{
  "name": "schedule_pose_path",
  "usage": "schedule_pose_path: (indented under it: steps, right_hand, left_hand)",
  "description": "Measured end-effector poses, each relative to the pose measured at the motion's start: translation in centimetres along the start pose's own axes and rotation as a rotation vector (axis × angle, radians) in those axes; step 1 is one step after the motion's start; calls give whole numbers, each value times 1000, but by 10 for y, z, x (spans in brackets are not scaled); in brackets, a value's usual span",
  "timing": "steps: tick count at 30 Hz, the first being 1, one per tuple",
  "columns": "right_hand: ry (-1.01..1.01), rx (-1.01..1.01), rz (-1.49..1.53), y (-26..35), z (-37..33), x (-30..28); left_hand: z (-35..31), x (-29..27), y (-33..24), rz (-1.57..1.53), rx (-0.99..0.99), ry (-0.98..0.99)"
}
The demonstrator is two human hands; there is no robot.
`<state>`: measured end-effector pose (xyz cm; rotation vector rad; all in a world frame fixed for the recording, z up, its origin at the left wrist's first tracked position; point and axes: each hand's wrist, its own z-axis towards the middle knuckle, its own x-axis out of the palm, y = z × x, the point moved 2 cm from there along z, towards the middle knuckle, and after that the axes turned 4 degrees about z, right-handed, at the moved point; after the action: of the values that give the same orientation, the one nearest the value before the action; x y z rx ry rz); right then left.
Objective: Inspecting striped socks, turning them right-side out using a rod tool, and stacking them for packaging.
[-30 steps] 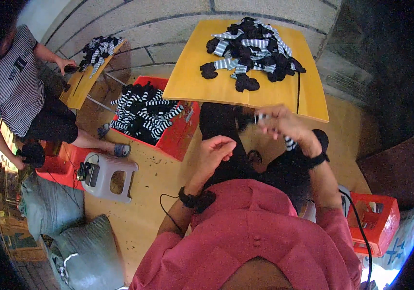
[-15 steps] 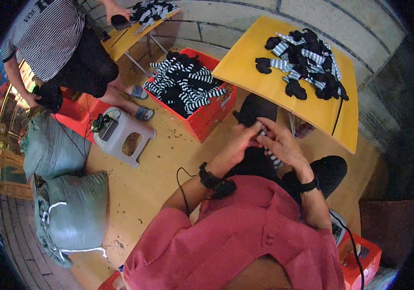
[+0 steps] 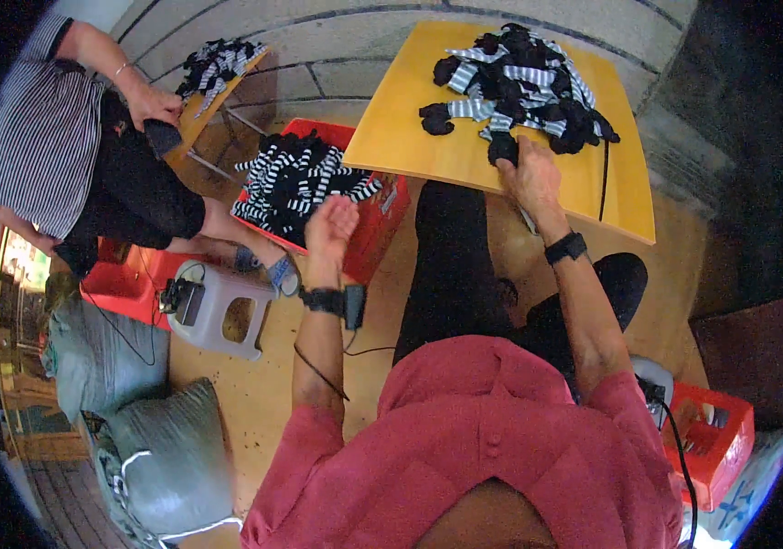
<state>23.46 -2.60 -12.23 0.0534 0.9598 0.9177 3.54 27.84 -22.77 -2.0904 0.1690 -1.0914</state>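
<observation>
My left hand (image 3: pixel 332 225) is over the near side of a red crate (image 3: pixel 382 220), fingers loosely extended and nothing visible in them. Inside the crate is a heap of black-and-white striped knit pieces (image 3: pixel 300 188) that look like socks. At the near edge of the yellow table (image 3: pixel 391 119), my right hand (image 3: pixel 535 178) has its thumb and fingers around the black end of a striped knit piece (image 3: pixel 501 149). This piece lies at the front of a pile of similar ones (image 3: pixel 529 87). Both my wrists wear black bands, the left with a small box attached.
A co-worker in a striped shirt stands at left, holding a dark item (image 3: pixel 162 137) beside a second small table with more knit pieces (image 3: pixel 218 69). Near them are a grey plastic stool (image 3: pixel 227 316) and full greenish sacks (image 3: pixel 176 457). A red basket (image 3: pixel 712 439) stands at right.
My hands were together over my lap with a striped knit piece. They have parted: the left moved left to the crate, the right forward to the table pile. The co-worker's arm has shifted.
</observation>
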Motion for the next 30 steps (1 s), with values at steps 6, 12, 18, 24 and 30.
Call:
schedule_pose_path:
  steps: [6,12,18,24,30]
  right_hand:
    - [-18,174,216,-32,0,8]
    - [-65,655,1391,-37,14,-26]
    - [129,243,824,19,-70,-87]
    - [67,-175,642,40,-138,-110]
    - [391,487,1247,12,-148,-113]
  left_hand:
    - [-83,88,59,286,-53,216]
    - [-114,165,91,398,-51,440]
    - [-131,212,103,226,-151,563]
    - [-140,207,118,510,-79,673]
    - [-169,210,104,505,-13,709]
